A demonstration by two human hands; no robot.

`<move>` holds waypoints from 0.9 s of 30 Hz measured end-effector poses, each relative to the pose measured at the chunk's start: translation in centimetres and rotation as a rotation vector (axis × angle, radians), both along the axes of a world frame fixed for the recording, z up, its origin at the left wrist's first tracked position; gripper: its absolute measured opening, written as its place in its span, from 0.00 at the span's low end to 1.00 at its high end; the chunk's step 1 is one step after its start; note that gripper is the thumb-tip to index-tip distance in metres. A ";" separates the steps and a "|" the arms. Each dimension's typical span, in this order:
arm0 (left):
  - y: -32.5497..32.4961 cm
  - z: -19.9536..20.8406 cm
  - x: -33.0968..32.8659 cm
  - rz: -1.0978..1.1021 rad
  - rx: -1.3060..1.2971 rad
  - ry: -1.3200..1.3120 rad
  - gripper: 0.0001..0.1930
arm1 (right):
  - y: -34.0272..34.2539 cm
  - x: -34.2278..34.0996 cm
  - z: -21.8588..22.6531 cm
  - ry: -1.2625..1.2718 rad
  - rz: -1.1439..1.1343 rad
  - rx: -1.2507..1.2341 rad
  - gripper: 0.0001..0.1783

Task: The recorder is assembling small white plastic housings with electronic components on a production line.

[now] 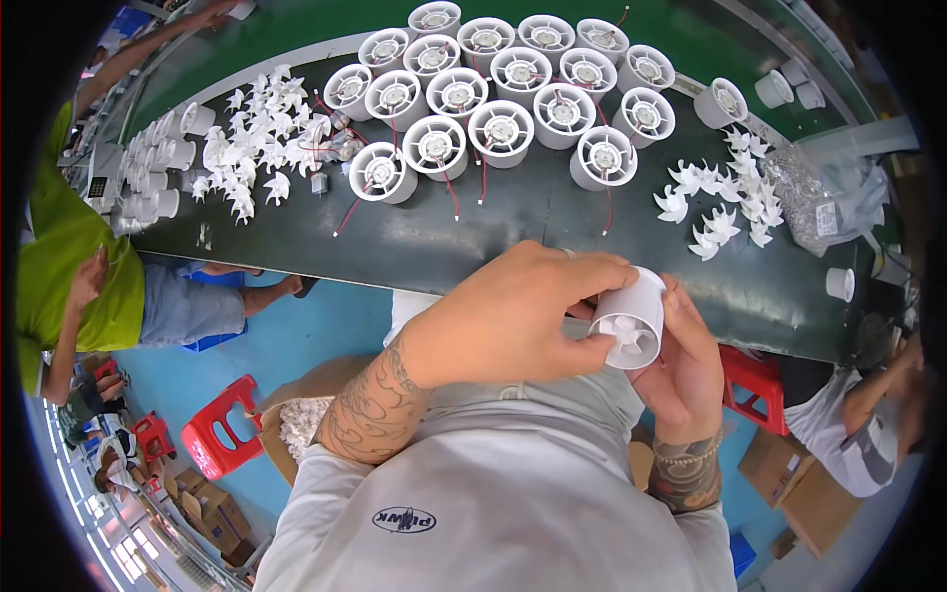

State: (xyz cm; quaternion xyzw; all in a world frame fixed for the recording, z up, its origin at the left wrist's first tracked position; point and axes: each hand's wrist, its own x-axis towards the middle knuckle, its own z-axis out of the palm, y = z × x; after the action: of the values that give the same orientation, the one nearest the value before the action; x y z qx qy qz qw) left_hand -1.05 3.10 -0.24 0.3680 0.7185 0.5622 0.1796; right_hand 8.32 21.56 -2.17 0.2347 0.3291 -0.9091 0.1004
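Just past the table's near edge, a white cylindrical fan housing is held between both hands, its open end tilted toward me. A small white fan wheel shows inside the opening. My left hand grips the housing from the left, thumb at the lower rim and fingers over the upper side. Around the right side wraps my right hand, closed on the same housing. Part of its fingers is hidden behind the part. On the table ahead stand several white fan housings with spoked ends and thin red wires.
Loose white fan wheels lie in a pile at left, with more fan wheels at right. A clear bag of small parts rests at the far right. A red stool and a person in green are left.
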 end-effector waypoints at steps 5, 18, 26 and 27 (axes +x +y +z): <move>0.3 -0.2 0.2 0.049 0.068 -0.223 0.26 | -0.2 -0.1 0.9 -0.028 -0.054 -0.067 0.18; 0.9 -5.2 0.3 0.331 -0.203 0.389 0.27 | 0.2 -2.7 -0.7 0.509 0.023 1.547 0.08; 1.6 -5.2 1.0 0.406 -0.175 0.421 0.22 | -0.2 -6.0 2.8 0.519 0.358 1.671 0.04; 1.8 -5.2 1.1 0.429 -0.142 0.360 0.22 | 0.0 -6.4 3.1 0.545 0.459 1.740 0.05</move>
State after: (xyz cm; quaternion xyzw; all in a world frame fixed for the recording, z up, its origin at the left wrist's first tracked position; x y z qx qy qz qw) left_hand 0.07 4.89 -5.43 0.2881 0.8377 0.4614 -0.0484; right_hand 1.94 21.59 0.95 -0.0642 0.9433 -0.3254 -0.0140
